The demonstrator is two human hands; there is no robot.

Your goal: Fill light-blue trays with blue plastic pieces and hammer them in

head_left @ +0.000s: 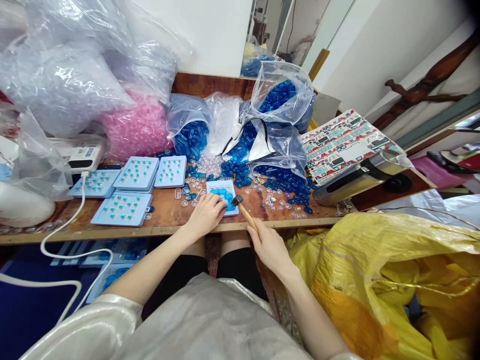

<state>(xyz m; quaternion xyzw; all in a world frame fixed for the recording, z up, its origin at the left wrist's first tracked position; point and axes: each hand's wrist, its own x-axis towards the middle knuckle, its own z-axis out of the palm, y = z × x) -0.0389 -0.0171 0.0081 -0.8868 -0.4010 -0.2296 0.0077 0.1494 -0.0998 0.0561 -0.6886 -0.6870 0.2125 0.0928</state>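
My right hand (pixel 268 245) is wrapped round the wooden handle of a small hammer (pixel 245 212). Its dark head lies over the right side of a light blue plastic panel (pixel 222 187) near the table's front edge. Clear blue plastic pieces (pixel 223 194) sit on that panel, partly hidden by the hammer and my fingers. My left hand (pixel 205 215) has its fingers curled together against the panel's left side, holding it. Around the panel lie loose clear rings (pixel 185 203) and loose blue pieces (pixel 240 175).
Several light blue panels with small blue studs (pixel 135 173) lie at left, beside a white cable (pixel 83 192). Behind stand bags of blue pieces (pixel 192 137) and pink pieces (pixel 133 130). A steel flask (pixel 360 177) lies at right, above a yellow sack (pixel 360 280).
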